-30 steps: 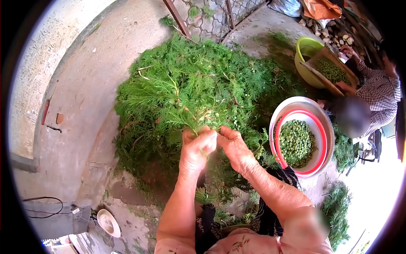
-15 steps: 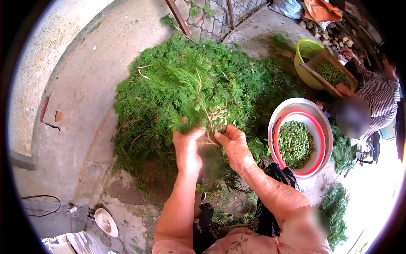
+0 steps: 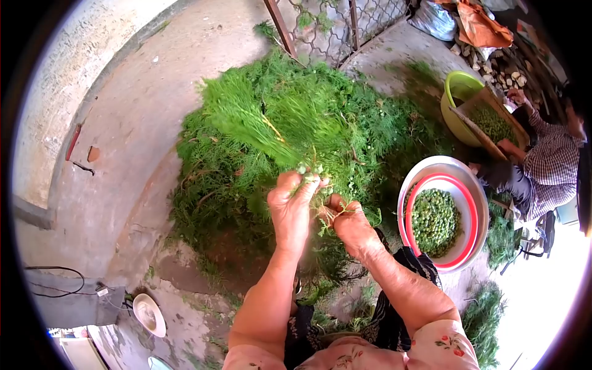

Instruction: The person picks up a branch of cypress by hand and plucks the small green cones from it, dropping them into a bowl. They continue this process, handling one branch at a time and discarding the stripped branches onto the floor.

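Note:
My left hand [image 3: 291, 209] is closed around a leafy conifer branch [image 3: 250, 120], with a small cluster of pale green cones [image 3: 310, 169] showing above its fingers. The feathery sprays point up and away, slightly smeared by motion. Close beside it, my right hand [image 3: 353, 229] has its fingers curled on the thin bare stem end of the same branch. Beneath both hands spreads a large heap of green conifer branches [image 3: 209, 157]. To the right, a red-rimmed bowl [image 3: 470, 216] full of small green cones [image 3: 435, 222] sits inside a wide metal basin [image 3: 482, 237].
At the right, another person [image 3: 549, 160] holds a tray of green cones [image 3: 493, 123] over a yellow-green tub [image 3: 453, 114]. A wire fence [image 3: 320, 31] stands behind the heap. A pale hat-shaped object [image 3: 149, 314] lies at lower left. Loose greenery [image 3: 484, 320] lies at lower right.
My left hand has shifted right and up, gripping the branch nearer the cones. My right hand has moved slightly down and right. The leafy end has swung, and the view has shifted a little.

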`<state>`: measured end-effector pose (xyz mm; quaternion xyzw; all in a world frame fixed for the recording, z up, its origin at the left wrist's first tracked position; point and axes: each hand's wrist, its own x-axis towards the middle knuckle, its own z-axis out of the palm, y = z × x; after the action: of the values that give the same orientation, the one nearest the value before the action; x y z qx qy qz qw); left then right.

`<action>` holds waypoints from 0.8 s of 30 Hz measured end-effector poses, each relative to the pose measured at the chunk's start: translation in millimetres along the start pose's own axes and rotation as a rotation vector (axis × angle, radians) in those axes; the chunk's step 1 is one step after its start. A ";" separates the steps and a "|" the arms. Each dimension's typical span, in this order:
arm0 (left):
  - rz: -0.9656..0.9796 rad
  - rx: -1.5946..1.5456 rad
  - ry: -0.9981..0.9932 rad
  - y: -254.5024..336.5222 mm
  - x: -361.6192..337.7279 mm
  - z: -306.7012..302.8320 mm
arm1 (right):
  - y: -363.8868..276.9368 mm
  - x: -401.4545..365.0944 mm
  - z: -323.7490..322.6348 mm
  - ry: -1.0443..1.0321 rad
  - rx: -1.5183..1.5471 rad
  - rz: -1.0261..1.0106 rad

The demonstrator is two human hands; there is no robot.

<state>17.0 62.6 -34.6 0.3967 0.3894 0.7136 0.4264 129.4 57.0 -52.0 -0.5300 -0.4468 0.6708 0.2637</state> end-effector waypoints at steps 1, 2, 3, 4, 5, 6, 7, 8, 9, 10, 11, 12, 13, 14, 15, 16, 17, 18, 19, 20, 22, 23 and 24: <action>0.040 0.029 0.005 0.6 -0.7 -0.3 | 10.3 4.8 -0.3 0.072 0.105 -0.012; 0.077 0.057 0.011 1.1 -1.5 -0.3 | 6.0 2.5 -6.1 0.120 -0.053 -0.096; 0.070 0.134 0.045 2.7 -2.5 0.9 | -2.7 -1.4 -14.5 0.167 -0.211 -0.179; 0.056 0.128 0.050 2.9 -3.2 0.9 | -7.5 -3.0 -20.3 0.215 -0.367 -0.261; 0.041 0.122 0.056 2.7 -3.6 1.0 | -2.8 2.4 -22.4 0.393 -0.312 -0.643; 0.027 0.115 0.060 3.5 -3.6 1.7 | -10.5 1.2 -25.4 0.468 -0.249 -0.527; 0.007 0.168 0.072 6.3 -4.0 3.2 | -15.4 -0.1 -26.8 0.549 -0.203 -0.637; -0.013 0.220 0.083 11.3 -4.4 6.0 | -18.7 -1.6 -28.3 0.630 -0.156 -0.749; -0.034 0.271 0.092 13.7 -4.6 8.3 | -22.8 -5.0 -29.5 0.610 -0.219 -0.835; 0.031 0.454 0.056 12.9 -4.0 7.8 | -27.9 -9.7 -29.0 0.583 -0.273 -0.868; 0.098 0.636 0.017 11.5 -3.4 5.5 | -34.4 -15.5 -25.7 0.557 -0.327 -0.900; 0.164 0.818 -0.022 8.6 -3.6 4.0 | -40.2 -20.1 -21.8 0.529 -0.382 -0.928; 0.235 0.886 -0.004 2.7 -3.3 3.7 | -42.7 -20.9 -19.8 0.520 -0.448 -1.005; 0.294 0.954 -0.020 1.6 -3.9 4.4 | -44.4 -26.5 -14.1 0.475 -0.364 -0.868; 0.354 1.022 -0.035 4.4 -3.9 6.5 | -42.2 -22.8 -12.8 0.474 -0.396 -0.898; 0.415 1.089 -0.050 5.5 -3.6 8.0 | -40.4 -21.6 -13.1 0.490 -0.425 -0.940; 0.428 1.079 -0.020 1.9 -3.6 10.6 | -38.7 -20.5 -13.4 0.507 -0.455 -0.981; 0.445 1.096 -0.025 1.7 -3.9 11.8 | -38.3 -21.9 -13.9 0.540 -0.483 -1.035; 0.462 1.113 -0.029 2.4 -4.0 13.0 | -38.1 -22.7 -14.3 0.573 -0.511 -1.091; 0.480 1.130 -0.033 2.9 -4.0 13.7 | -38.4 -22.3 -13.5 0.569 -0.508 -1.040; 0.479 1.132 -0.042 1.5 -4.9 14.9 | -42.5 -22.0 -12.4 0.550 -0.544 -0.942; 0.480 1.133 -0.047 0.6 -5.0 15.5 | -46.2 -22.6 -12.8 0.535 -0.583 -0.894; 0.471 1.127 -0.059 -0.5 -5.2 15.7 | -45.7 -22.1 -12.9 0.527 -0.565 -0.884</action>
<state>33.0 61.4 -30.3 0.6561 0.5970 0.4616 -0.0076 142.8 63.9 -1.8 -0.4920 -0.7063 0.1978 0.4690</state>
